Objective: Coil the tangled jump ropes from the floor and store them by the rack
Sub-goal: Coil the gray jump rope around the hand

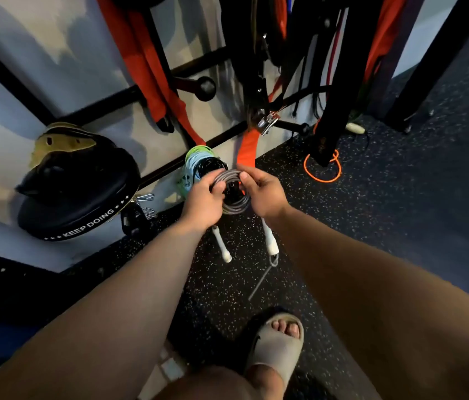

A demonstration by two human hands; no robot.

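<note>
A grey jump rope (234, 206) is wound into a small coil that I hold above the speckled floor. My left hand (203, 202) grips the coil's left side and my right hand (263, 192) pinches its right side. Two white handles (223, 249) hang below the coil, and a loose grey end (259, 284) trails down to the floor. Just beyond my hands, coiled ropes in black, light blue and green (198, 166) lie against the wall at the foot of the black rack (343, 82).
An orange rope (322, 168) loops on the floor around a rack post. Orange bands (152, 67) hang from the rack. A black punch pad (74, 197) leans on the wall at left. My sandalled foot (276, 339) stands on the floor below.
</note>
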